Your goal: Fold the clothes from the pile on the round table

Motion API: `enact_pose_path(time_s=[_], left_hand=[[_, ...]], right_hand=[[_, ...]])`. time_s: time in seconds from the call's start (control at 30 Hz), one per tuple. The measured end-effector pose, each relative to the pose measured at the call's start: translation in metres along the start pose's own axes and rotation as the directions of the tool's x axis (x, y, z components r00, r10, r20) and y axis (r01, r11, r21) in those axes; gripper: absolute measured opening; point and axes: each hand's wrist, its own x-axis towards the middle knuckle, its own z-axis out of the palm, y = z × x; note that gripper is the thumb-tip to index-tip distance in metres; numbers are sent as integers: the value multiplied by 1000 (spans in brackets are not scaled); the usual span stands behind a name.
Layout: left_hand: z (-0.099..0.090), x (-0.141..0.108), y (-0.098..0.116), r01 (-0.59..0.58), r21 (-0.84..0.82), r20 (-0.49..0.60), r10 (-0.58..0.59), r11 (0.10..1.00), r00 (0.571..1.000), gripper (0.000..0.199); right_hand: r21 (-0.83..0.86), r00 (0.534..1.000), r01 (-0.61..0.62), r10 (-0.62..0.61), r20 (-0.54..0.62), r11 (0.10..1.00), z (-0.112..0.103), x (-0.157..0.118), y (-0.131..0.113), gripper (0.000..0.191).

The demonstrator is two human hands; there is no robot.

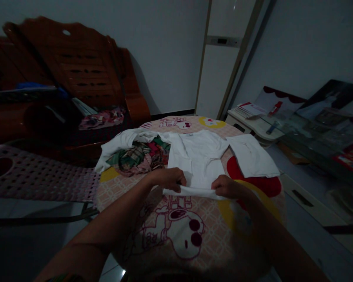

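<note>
A white shirt lies spread on a round table with its near edge toward me. My left hand pinches the left end of that near edge, and my right hand grips the right end. Between them the edge is pulled into a straight, rolled-looking strip, lifted slightly or resting on the cover; I cannot tell which. To the right lies a folded white garment. On the left sits a heap of crumpled patterned clothes, partly overlaid by another white garment.
A cartoon-print cover drapes the round table. A woven chair and a wooden sofa stand at the left. To the right are a glass-topped cabinet and papers. A tall white unit stands behind.
</note>
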Motion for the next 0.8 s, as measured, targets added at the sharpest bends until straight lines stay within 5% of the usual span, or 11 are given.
enact_pose_path(time_s=[0.33, 0.47, 0.53, 0.6, 0.63, 0.7, 0.8], left_hand=[[13, 2, -7, -23, -171, 122, 44, 985, 992, 5], [9, 1, -10, 45, -396, 205, 40, 917, 978, 26], [-3, 5, -17, 34, -485, 107, 21, 874, 994, 34], [-21, 15, -29, -38, -489, -161, -47, 872, 986, 34], [-31, 22, -38, -56, -460, -318, -105, 886, 942, 31], [-52, 38, -58, 28, -384, -577, -263, 923, 773, 25], [-82, 58, -86, 213, -343, -765, -404, 915, 502, 23]], right_hand=[[56, 995, -40, 34, 95, 998, 5, -6, -7, 14], [144, 983, -85, 59, 175, 986, 2, -10, -10, 13], [235, 983, -146, 114, 146, 961, -4, -6, -7, 23], [332, 984, -158, 177, -29, 930, -13, 3, -3, 30], [375, 968, -137, 204, -145, 917, -20, 10, 0, 29], [443, 898, -77, 255, -359, 893, -36, 24, 5, 28], [507, 750, 9, 330, -573, 862, -65, 48, 12, 26]])
